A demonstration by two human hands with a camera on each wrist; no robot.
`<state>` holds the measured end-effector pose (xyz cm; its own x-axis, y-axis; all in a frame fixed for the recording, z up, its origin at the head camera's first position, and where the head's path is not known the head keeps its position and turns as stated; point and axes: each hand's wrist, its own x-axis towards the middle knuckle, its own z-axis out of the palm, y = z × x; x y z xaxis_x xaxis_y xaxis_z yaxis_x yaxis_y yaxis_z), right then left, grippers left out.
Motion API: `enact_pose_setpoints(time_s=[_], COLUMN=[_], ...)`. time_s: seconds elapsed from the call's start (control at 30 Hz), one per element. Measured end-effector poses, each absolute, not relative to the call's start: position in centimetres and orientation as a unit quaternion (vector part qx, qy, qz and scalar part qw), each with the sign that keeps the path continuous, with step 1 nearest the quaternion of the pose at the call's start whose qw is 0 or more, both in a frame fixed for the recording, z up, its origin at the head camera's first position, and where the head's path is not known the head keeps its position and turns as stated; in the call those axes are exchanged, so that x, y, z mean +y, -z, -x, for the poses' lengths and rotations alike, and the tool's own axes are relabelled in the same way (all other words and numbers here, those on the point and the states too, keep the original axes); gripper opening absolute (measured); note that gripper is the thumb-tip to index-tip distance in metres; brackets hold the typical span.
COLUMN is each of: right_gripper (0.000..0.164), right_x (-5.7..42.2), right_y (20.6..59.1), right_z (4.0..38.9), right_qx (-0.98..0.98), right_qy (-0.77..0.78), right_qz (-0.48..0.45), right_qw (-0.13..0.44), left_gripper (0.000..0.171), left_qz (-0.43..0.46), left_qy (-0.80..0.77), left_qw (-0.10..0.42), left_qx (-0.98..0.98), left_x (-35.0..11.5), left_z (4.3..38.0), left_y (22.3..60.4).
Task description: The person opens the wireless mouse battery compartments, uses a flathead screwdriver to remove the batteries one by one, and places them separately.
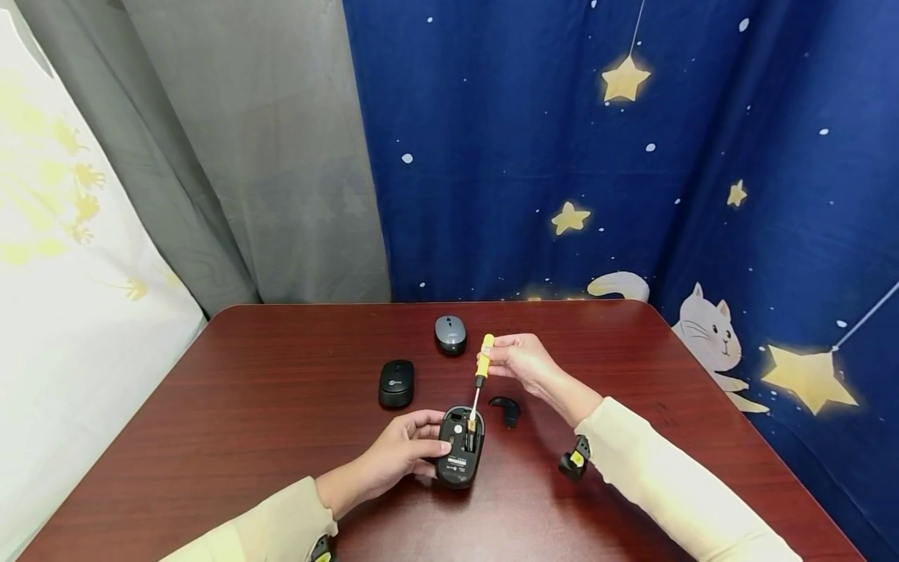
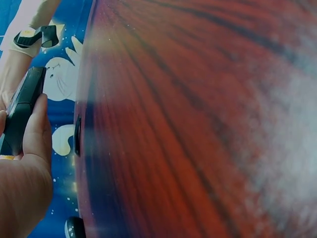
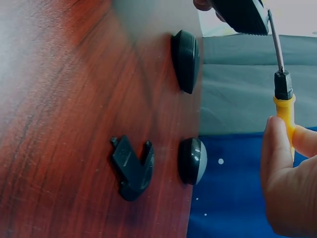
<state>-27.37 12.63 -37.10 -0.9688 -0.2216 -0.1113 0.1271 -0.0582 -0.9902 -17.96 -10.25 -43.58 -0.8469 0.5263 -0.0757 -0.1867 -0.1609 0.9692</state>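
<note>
My left hand [image 1: 399,454] grips a black computer mouse [image 1: 455,470], its underside turned up and its battery compartment uncovered. A battery [image 1: 471,428] with a gold-coloured end shows in the compartment. My right hand [image 1: 525,361] pinches the yellow handle of a screwdriver [image 1: 485,361] between thumb and fingers. The screwdriver's thin metal shaft points down, with its tip at the compartment by the battery's upper end; exact contact cannot be told. In the right wrist view, the screwdriver [image 3: 284,106] meets the far side of the held mouse [image 3: 240,15].
Right of the held mouse lies a curved black battery cover [image 1: 509,412] on the dark red wooden table [image 1: 281,375]. A black mouse [image 1: 396,382] stands to the left, and a grey-topped mouse [image 1: 450,334] farther back. Curtains [image 1: 492,156] hang behind the table.
</note>
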Motion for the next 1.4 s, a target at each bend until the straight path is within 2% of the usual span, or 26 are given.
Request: enact_pose_setpoints(time_s=[0.1,0.33,0.53,0.83,0.97,1.4], right_gripper=[0.020,0.030,0.025,0.029,0.025,0.032], right_x=[12.6,12.8,12.8,12.4,12.4,13.4], right_y=[37.3,37.7,37.8,38.1,37.5,35.3], right_z=[27.4,27.5,27.3,27.2,27.0,26.5], right_qx=[0.669,0.665,0.662,0.653,0.647,0.617], right_qy=[0.732,0.731,0.732,0.737,0.746,0.779], right_qz=[0.024,0.010,0.001,-0.004,0.011,0.080], right_qw=[0.130,0.154,0.164,0.176,0.160,0.080], left_gripper=[0.049,0.049,0.050,0.050,0.049,0.049], left_qz=[-0.141,-0.145,-0.143,-0.150,-0.151,-0.148], left_qy=[-0.749,-0.748,-0.747,-0.746,-0.749,-0.750], left_qw=[0.238,0.239,0.243,0.234,0.232,0.227], left_qx=[0.602,0.602,0.602,0.606,0.602,0.604], left_x=[-10.3,-10.3,-10.3,-10.4,-10.5,-10.6], left_z=[17.9,17.9,17.9,18.2,18.4,18.3], left_y=[43.6,43.6,43.5,43.5,43.6,43.3])
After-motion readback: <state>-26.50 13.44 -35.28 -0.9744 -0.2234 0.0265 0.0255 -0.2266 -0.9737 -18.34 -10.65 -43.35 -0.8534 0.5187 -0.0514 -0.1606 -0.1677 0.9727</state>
